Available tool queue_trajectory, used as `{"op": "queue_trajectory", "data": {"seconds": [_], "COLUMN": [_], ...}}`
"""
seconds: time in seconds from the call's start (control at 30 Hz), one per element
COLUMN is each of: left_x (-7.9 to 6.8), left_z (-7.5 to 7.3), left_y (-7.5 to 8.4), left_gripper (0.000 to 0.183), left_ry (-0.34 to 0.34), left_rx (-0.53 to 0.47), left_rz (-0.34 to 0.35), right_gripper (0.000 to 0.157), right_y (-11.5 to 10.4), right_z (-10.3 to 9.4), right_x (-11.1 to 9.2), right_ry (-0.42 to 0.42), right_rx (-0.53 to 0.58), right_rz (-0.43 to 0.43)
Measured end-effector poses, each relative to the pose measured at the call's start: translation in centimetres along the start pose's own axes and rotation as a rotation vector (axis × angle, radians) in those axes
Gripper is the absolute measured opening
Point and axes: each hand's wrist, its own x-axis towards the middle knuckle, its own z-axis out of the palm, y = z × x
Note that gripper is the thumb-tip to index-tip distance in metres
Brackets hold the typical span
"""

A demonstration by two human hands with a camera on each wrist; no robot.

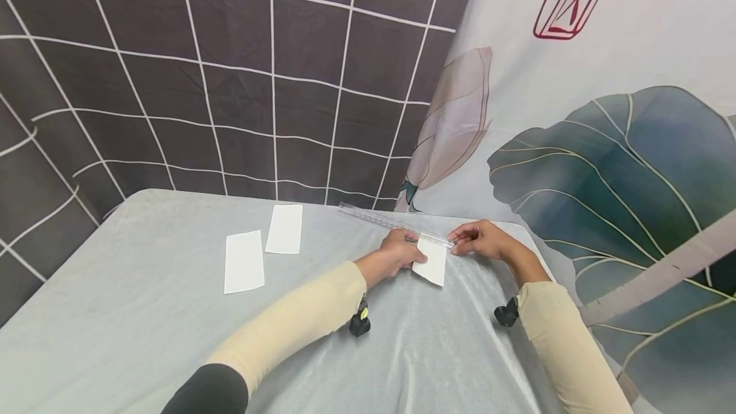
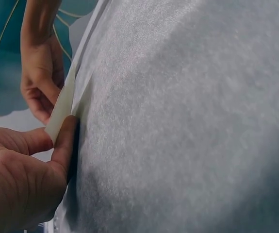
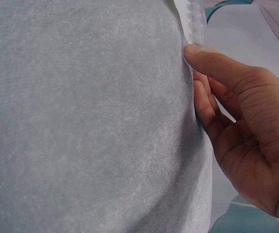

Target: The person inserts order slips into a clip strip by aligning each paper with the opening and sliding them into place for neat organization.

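Near the far right of the cloth-covered table, my left hand [image 1: 397, 254] pinches a small white paper card [image 1: 434, 266] between thumb and finger. In the left wrist view the card [image 2: 62, 114] is lifted at an angle off the cloth. A long clear plastic ruler [image 1: 368, 214] lies along the card's far edge, running past it to the left. My right hand [image 1: 483, 239] pinches the ruler's right end; the right wrist view shows the thumb at the tip of the ruler [image 3: 196, 26]. The left fingers partly hide the ruler's middle.
Two more white cards, one nearer [image 1: 244, 262] and one farther back [image 1: 284, 229], lie flat to the left. Grey cloth [image 1: 144, 286] covers the table and wrinkles at the front. A dark grid curtain [image 1: 241, 101] and a leaf-patterned curtain [image 1: 604, 165] hang behind.
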Motion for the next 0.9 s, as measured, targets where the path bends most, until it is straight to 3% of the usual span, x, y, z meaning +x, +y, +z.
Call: {"op": "queue_trajectory", "data": {"seconds": [0.33,0.5,0.63,0.9], "left_x": [0.1,-0.2,-0.5,-0.4], "left_z": [0.2,0.0,-0.6,-2.7], "left_y": [0.0,0.1,0.1,-0.8], "left_gripper": [0.055,0.059,0.059,0.056], "left_ry": [-0.009,-0.059,-0.087,-0.145], "left_rx": [-0.011,-0.027,-0.028,-0.173], "left_rz": [-0.009,-0.012,-0.014,-0.033], "right_gripper": [0.035,0.036,0.035,0.036], "right_y": [-0.1,0.1,0.2,0.0], "right_z": [0.1,0.1,0.1,0.0], "right_x": [0.1,0.1,0.2,0.1], "right_ry": [-0.007,-0.011,-0.017,-0.016], "right_rx": [0.015,0.019,0.021,0.019], "right_rz": [0.001,0.004,0.002,-0.008]}}
